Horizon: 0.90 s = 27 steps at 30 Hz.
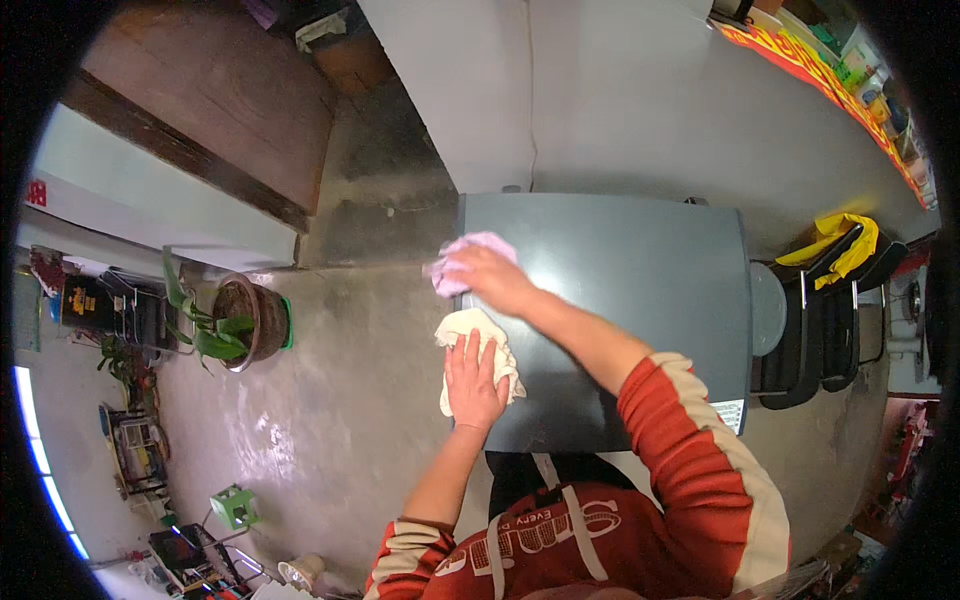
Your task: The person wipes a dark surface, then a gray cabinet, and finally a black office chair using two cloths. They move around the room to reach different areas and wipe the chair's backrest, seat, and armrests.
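Observation:
My left hand [476,386] lies flat on a crumpled cream cloth [469,322], holding it down at the left edge of a glossy dark grey top [622,262]. Farther back along that edge, my right hand [491,277] grips a lilac cloth [484,241] against the corner area. The right hand and its cloth are slightly blurred. Part of the lilac cloth reaches over the edge, and its underside is hidden. The two cloths are close together.
A white wall [637,112] rises behind the grey top. On the right stand black chairs [787,337] with a yellow cloth [855,232], beside a round translucent stool seat [768,309]. To the left are a potted plant [251,319] and a green stool [234,506] on the concrete floor [337,420].

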Each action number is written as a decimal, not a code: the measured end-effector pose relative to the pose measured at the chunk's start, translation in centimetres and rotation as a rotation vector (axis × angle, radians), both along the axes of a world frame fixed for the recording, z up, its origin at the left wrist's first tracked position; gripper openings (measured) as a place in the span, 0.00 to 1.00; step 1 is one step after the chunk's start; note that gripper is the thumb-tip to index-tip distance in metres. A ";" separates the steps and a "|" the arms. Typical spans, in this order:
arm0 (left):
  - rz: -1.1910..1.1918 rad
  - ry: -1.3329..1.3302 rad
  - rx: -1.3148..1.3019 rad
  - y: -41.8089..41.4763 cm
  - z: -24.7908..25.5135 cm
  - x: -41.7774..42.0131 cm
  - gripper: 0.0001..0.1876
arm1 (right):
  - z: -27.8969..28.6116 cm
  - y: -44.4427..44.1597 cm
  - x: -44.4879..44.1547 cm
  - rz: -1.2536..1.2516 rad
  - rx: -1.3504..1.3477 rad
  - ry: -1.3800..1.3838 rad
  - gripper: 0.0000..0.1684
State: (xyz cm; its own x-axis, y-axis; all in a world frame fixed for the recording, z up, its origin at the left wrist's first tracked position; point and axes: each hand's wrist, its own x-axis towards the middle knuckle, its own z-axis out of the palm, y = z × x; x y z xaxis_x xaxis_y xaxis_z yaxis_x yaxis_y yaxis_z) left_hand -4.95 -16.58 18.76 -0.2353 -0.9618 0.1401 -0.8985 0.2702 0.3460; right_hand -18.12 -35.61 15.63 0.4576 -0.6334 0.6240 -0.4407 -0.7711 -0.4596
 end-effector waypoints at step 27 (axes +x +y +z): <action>-0.036 0.018 0.017 -0.4 0.6 -0.6 0.35 | 20.2 -14.1 -15.4 -0.513 -0.643 0.410 0.09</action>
